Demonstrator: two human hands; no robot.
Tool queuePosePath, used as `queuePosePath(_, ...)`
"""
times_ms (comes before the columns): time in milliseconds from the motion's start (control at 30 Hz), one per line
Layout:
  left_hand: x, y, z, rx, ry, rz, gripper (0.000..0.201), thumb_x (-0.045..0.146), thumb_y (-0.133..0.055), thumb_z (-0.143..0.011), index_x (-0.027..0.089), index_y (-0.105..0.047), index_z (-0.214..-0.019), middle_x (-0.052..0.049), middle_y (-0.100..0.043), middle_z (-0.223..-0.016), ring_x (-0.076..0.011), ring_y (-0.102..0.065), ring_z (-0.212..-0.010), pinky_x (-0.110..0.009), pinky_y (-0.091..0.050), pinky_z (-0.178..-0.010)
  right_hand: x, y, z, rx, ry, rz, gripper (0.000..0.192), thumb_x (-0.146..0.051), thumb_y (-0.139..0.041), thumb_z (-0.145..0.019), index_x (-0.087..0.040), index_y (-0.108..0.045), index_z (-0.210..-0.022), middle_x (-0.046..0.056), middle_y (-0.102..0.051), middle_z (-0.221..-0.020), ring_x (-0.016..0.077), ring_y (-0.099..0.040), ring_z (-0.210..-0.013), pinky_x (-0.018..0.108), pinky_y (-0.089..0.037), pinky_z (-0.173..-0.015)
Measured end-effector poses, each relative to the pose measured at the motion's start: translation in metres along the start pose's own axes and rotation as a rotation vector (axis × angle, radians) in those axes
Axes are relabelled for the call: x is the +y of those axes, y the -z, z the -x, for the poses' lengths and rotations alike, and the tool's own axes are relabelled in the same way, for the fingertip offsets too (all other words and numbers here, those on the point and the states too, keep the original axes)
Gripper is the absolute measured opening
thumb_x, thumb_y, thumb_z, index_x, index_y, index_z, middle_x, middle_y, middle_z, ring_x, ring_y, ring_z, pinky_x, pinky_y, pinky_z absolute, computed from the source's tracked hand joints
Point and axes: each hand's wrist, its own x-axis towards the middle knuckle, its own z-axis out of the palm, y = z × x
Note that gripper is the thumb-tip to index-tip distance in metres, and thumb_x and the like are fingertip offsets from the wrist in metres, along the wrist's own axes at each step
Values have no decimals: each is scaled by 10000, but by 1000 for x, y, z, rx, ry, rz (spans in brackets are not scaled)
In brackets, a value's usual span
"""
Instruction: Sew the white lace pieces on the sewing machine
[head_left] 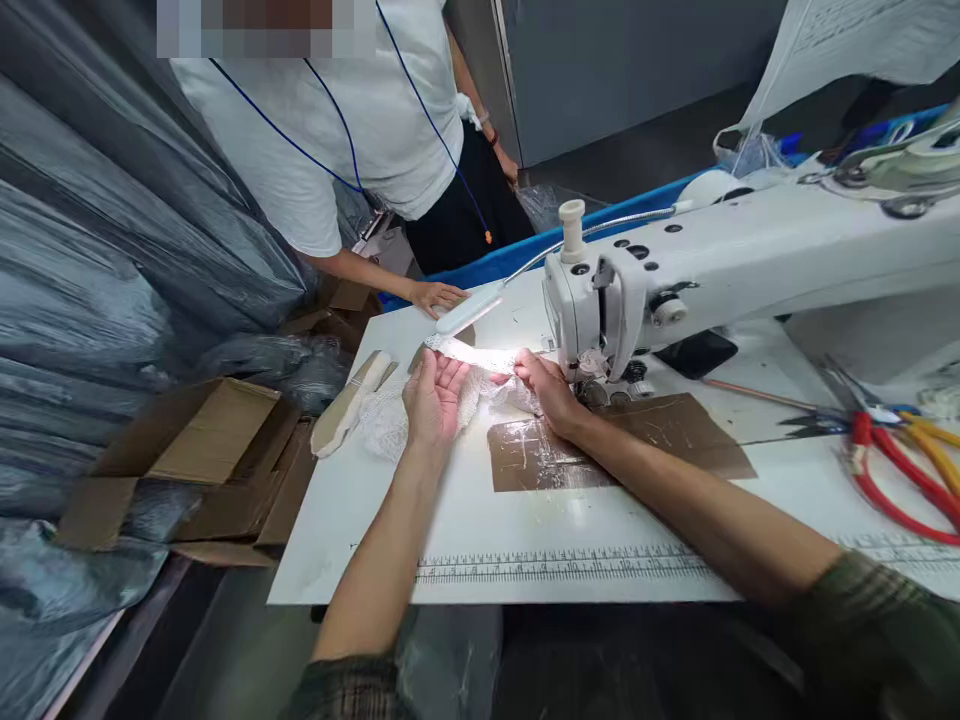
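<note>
White lace fabric (480, 354) is stretched between my two hands under a bright lamp, left of the sewing machine's needle area. My left hand (437, 405) is turned palm up at the strip's left end, with thumb and fingertips gripping its edge. At the other end, my right hand (551, 390) pinches the lace, close to the machine head (577, 310). More of the lace hangs below the strip and spreads on the white table (450, 500). The fingertips of my right hand are partly hidden by the fabric.
A person in a white shirt (337, 130) stands across the table, one hand (439, 297) on its far corner. Red-handled scissors (900, 470) lie at right, beside the machine. A brown taped sheet (675, 435) lies under my right forearm. Cardboard boxes (210, 460) stand at left.
</note>
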Motion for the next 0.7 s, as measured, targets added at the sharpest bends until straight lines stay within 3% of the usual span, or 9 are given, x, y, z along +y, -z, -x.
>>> queuePosePath(367, 1, 0, 2, 21, -19, -83, 207, 311, -580, -969, 133, -646, -887, -98, -739, -957, -193, -729, -970, -377, -561, -970, 6, 0, -1, 0, 18, 4, 569, -767, -451, -799, -215, -557, -890, 34, -661, -716, 221, -594, -766, 325, -453, -726)
queuePosePath(533, -1, 2, 5, -3, -40, -102, 207, 352, -591, -953, 151, -637, -972, -106, -732, -972, -207, -726, -979, -384, -572, -939, 2, -3, -3, -78, 158, 332, 607, -613, -157, -964, -177, -570, -1050, 85, -695, -846, 258, -643, -963, 391, -479, -866)
queuePosePath(567, 0, 1, 4, -33, -52, -123, 212, 362, -598, -943, 158, -633, -988, -104, -731, -974, -208, -724, -980, -382, -575, -929, -2, -5, -1, -95, 183, 412, 594, -576, -164, -977, -161, -573, -1089, 111, -701, -930, 269, -634, -1020, 413, -472, -907)
queuePosePath(633, 3, -4, 1, -162, -104, -228, 247, 385, -640, -897, 181, -626, -1035, -93, -728, -990, -214, -714, -1005, -377, -573, -925, -11, -13, 9, -92, 208, 533, 516, -511, -342, -964, -99, -570, -1176, 190, -663, -1159, 311, -563, -1190, 455, -419, -1021)
queuePosePath(700, 7, -15, -10, -383, -198, -429, 348, 389, -691, -829, 210, -613, -1116, -83, -721, -1040, -219, -684, -1079, -369, -546, -969, -19, -20, 27, -106, 226, 715, 557, -374, -543, -897, 12, -500, -1297, 292, -498, -1394, 363, -387, -1379, 484, -308, -1135)
